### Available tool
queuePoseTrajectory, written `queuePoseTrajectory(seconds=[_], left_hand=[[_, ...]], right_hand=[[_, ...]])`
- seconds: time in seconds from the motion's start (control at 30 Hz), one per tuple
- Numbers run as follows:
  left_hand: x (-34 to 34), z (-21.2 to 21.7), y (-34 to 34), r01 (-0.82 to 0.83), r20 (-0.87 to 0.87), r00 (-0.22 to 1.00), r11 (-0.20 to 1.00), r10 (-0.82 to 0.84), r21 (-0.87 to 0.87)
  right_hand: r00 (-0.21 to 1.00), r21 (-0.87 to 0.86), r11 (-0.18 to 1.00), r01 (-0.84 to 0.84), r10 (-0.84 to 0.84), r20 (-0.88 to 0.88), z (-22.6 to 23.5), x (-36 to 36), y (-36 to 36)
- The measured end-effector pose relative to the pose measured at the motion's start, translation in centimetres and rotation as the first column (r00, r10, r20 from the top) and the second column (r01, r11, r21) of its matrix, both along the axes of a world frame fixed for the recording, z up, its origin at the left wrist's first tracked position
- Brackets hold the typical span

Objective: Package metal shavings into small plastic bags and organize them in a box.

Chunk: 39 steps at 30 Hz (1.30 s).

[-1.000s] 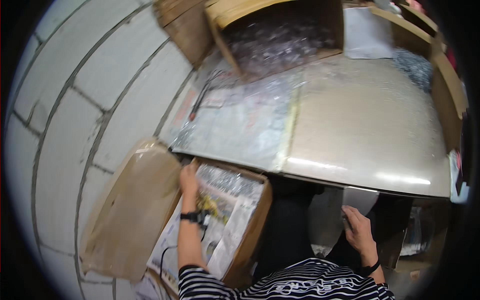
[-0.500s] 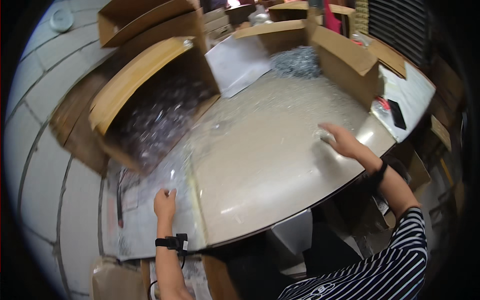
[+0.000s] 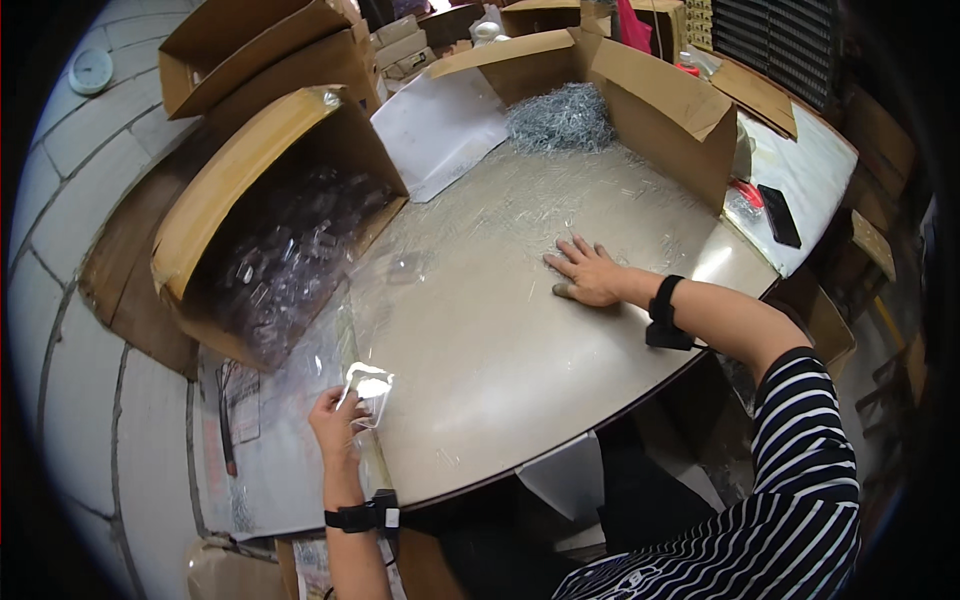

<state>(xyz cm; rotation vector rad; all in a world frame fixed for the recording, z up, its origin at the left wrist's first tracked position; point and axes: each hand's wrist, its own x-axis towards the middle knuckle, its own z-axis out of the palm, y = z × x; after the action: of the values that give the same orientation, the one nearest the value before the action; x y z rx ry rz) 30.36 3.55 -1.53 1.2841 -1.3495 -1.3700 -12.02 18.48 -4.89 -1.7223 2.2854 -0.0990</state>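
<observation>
My left hand (image 3: 335, 415) is closed on a small clear plastic case (image 3: 370, 393) that catches the light, near the left front part of the table. Fingers spread, my right hand (image 3: 592, 275) lies palm down on the beige tabletop (image 3: 480, 350). Just beyond its fingertips, small thin metal pieces (image 3: 600, 205) are strewn over the surface. Whether any of them are under the palm is hidden. A tipped cardboard box (image 3: 240, 180) to the left opens toward me, full of clear plastic pieces (image 3: 300, 260).
A heap of thin metal pieces (image 3: 560, 118) sits at the back against upright cardboard flaps (image 3: 660, 90). White sheeting (image 3: 440, 135) stands beside it. At the right lie a black phone (image 3: 779, 216) and a red item (image 3: 745, 193). A dark slim tool (image 3: 226, 425) rests at the left.
My right hand has moved left and inward, from above the table's right side down onto the tabletop. A clear plastic case now shows in my left hand, which has turned slightly.
</observation>
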Motion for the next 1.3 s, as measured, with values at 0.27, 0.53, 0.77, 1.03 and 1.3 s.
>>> queuePoseTrajectory(seconds=[0.27, 0.53, 0.77, 1.03, 1.3], left_hand=[[0.7, -0.7, 14.4, 0.196, -0.514, 0.855, 0.962, -0.071, 0.192], [3.7, -5.9, 22.6, 0.247, -0.577, 0.815, 0.869, 0.053, 0.428], [6.3, -10.0, 26.1, 0.32, -0.461, 0.886, 0.792, -0.054, 0.521], [8.4, -15.2, 27.2, 0.422, -0.454, 0.878, 0.696, -0.154, 0.581], [8.5, -15.9, 26.9, 0.388, -0.481, 0.87, 0.752, -0.108, 0.533]], right_hand=[[0.957, -0.473, 0.848, 0.241, -0.127, 0.26, -0.2, -0.8, 8.7], [0.998, -0.35, 0.935, 0.058, -0.06, 0.004, -0.4, 1.3, 7.3], [0.872, -0.515, 0.81, 0.28, 0.009, 0.489, 1.6, 3.4, 9.8], [0.864, -0.52, 0.74, 0.427, -0.164, 0.477, 3.6, 0.9, 14.1], [0.956, -0.24, 0.967, 0.085, -0.012, 0.292, 7.7, 0.1, -0.8]])
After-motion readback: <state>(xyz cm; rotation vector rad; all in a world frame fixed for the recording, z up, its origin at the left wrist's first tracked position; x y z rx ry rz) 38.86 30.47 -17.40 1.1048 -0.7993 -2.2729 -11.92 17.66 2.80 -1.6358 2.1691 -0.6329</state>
